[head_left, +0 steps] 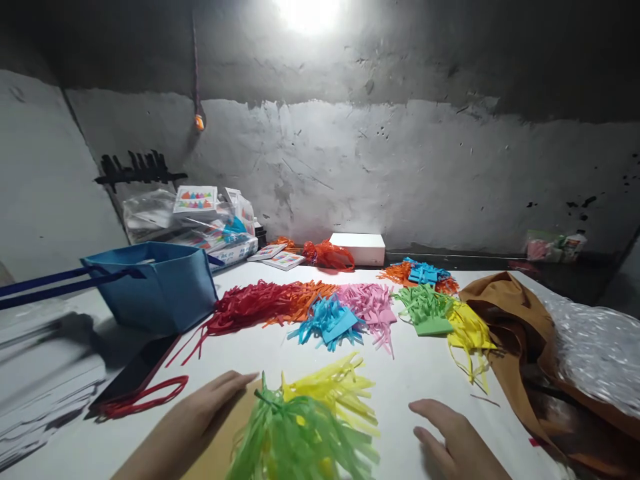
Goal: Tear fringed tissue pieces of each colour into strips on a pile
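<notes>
My left hand (200,413) lies flat with fingers stretched out on a brown cardboard sheet (225,440) at the near edge of the white table (420,373). A bundle of green fringed paper (295,440) sits on that sheet, overlapping yellow fringed paper (335,390) just behind it. My right hand (450,440) rests on the table to the right of the bundle, fingers loosely spread and holding nothing. Further back lie piles of fringed strips: red (245,307), orange (305,297), blue (330,320), pink (370,303), green (425,307) and yellow (467,330).
A blue fabric bag (160,287) stands at the left, with a dark phone (135,377) and a red loop (140,397) in front of it. Brown cloth (505,313) and bubble wrap (595,347) fill the right side. A white box (357,248) and paper packs (200,213) line the wall.
</notes>
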